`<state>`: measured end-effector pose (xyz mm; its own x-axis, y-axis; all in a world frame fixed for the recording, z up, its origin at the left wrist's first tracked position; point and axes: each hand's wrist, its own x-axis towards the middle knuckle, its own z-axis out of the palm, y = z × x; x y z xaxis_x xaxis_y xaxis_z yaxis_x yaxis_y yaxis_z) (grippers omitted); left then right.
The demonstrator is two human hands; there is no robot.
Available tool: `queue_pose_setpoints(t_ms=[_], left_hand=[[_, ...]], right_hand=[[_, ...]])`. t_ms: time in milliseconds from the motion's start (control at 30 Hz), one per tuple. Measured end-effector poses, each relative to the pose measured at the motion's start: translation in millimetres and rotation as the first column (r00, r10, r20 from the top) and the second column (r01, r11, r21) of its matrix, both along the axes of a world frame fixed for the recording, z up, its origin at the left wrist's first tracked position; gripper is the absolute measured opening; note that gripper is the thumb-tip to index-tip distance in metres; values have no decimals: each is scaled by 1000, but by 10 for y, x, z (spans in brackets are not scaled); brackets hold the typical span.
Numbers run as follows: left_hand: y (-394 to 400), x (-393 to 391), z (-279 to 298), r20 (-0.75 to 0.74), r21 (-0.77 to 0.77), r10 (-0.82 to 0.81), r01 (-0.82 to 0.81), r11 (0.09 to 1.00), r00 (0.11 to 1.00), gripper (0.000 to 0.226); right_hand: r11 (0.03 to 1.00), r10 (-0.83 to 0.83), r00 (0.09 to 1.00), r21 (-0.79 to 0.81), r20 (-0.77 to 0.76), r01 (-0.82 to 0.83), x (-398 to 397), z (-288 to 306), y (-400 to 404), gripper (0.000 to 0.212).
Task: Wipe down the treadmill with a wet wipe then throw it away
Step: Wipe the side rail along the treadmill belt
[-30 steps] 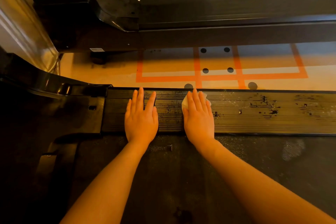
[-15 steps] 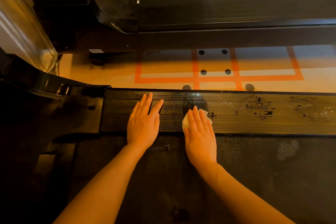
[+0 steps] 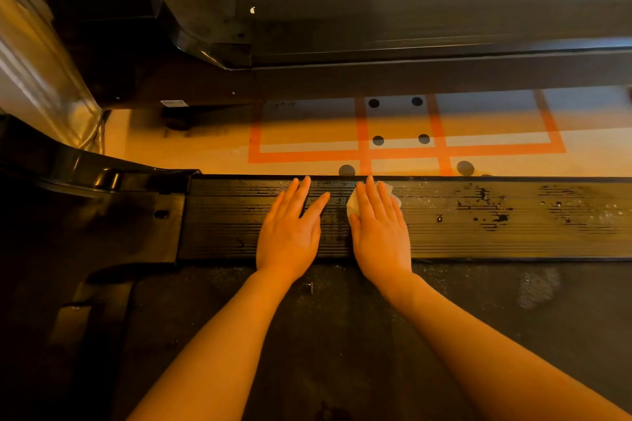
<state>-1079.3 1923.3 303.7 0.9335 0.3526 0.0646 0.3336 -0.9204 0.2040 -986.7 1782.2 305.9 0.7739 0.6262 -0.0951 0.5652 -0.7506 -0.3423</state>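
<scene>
The treadmill (image 3: 342,335) fills the lower half of the frame, its dark belt running under both forearms. Across the middle of the frame lies its ribbed side rail (image 3: 478,219), black and glossy, with pale specks and scuffed patches toward the right. Above the rail a strip of floor (image 3: 171,154) shows, marked with orange tape (image 3: 403,154) in a grid and several dark dots. A second machine (image 3: 376,10) takes up the top of the frame.

The left hand (image 3: 290,232) rests flat on the rail just left of centre, fingers straight and slightly spread, holding nothing. The right hand (image 3: 379,232) lies just beside it, fingers straight and together, pressing the wet wipe (image 3: 354,203) down onto the rail. Only a white edge of the wipe shows, past the index finger and beyond the fingertips near the rail's far edge.

The wipe looks thin, limp and damp, nearly weightless. It will likely bunch or roll under the palm on those ridges, so flat, even pressure suits it best. For lifting it away, a pinch at the exposed corner beside the index finger seems the easiest hold. Much of the rail to the right appears still unwiped
</scene>
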Motion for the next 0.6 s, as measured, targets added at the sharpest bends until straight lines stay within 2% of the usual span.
queue_pose_setpoints(t_ms=[333, 600], left_hand=[[-6, -8, 6, -3, 21, -13, 13, 1000, 1000, 46], [-3, -2, 7, -32, -6, -10, 10, 1000, 999, 47]], right_hand=[[999, -47, 999, 0, 5, 47, -415, -79, -272, 56], [999, -23, 1000, -23, -6, 22, -21, -17, -20, 57]])
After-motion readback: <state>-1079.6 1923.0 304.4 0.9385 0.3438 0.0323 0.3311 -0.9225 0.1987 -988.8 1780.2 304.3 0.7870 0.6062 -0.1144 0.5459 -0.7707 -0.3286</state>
